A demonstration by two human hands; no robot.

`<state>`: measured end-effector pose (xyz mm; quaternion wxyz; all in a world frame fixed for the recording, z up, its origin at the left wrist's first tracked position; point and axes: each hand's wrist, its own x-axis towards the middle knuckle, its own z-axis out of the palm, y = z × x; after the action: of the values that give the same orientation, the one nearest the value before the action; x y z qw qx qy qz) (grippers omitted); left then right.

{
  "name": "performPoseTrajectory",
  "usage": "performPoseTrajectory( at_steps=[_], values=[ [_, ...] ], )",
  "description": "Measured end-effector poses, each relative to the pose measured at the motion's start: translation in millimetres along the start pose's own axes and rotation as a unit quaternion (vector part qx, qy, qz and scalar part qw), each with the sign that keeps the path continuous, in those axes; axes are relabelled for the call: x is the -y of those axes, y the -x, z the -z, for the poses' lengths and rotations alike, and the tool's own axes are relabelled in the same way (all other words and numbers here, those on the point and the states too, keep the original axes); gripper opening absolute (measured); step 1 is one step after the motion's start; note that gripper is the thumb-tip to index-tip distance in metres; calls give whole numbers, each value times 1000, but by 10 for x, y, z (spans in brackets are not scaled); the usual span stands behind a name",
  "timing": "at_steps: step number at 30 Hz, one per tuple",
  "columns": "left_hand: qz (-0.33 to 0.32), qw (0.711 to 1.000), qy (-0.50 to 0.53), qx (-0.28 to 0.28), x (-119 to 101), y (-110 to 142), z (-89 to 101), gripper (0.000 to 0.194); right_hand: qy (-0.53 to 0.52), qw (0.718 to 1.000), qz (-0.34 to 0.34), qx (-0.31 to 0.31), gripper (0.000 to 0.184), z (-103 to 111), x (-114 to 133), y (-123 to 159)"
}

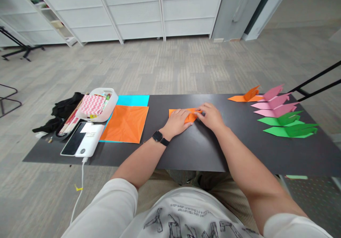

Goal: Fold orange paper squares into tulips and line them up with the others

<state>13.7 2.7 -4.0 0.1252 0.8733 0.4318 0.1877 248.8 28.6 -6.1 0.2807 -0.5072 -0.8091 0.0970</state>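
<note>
Dark grey, the desk [197,153] stretched from side to side, with a flat orange sheet [126,126] lying over blue paper [134,100] to the left of the hands. Toward its right end stood a row of folded figures: an orange figure [239,98] farthest off, then pink figures [275,101], then green figures [289,129] closest to the person. Between these groups, near the desk's far edge, lay the folded orange paper [190,118], its long axis running roughly left to right (as far as the covering hands let it show). The left hand [176,124] was the nearer, resting across the paper so that it lay directly beneath; the right hand [212,117] met only its right end. The left fingers [181,114] were stretched over the paper, the thumb apart from them and orange showing in the gap. At the right end, the right fingers [201,108] and thumb sat close together beside a small raised edge; whether they pinched it, I could not tell.
</note>
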Motion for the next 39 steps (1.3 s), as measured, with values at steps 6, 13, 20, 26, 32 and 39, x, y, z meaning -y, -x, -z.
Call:
performPoseTrajectory(
  at_steps=[6, 13, 20, 26, 32, 39],
  values=[
    [-19, 999, 19, -18, 45, -26, 12, 48, 32, 996, 13, 79, 24, -127, -7, 31],
    [86, 990, 8, -108, 362, 36, 315, 23, 56, 997, -39, 39, 25, -39, -197, 78],
    [-8, 999, 38, -25, 359, 40, 290, 27, 56, 997, -49, 22, 25, -30, -297, 93],
    [-6, 1000, 19, 5, 345, 43, 234, 31, 56, 996, -56, 32, 25, -19, -279, 88],
    [-29, 999, 6, -13, 306, 38, 251, 33, 43, 997, -16, 59, 34, 39, -133, 92],
    [-62, 997, 26, 25, 239, 6, 199, 26, -11, 993, 58, 100, 49, 44, 33, 101]
  ],
)
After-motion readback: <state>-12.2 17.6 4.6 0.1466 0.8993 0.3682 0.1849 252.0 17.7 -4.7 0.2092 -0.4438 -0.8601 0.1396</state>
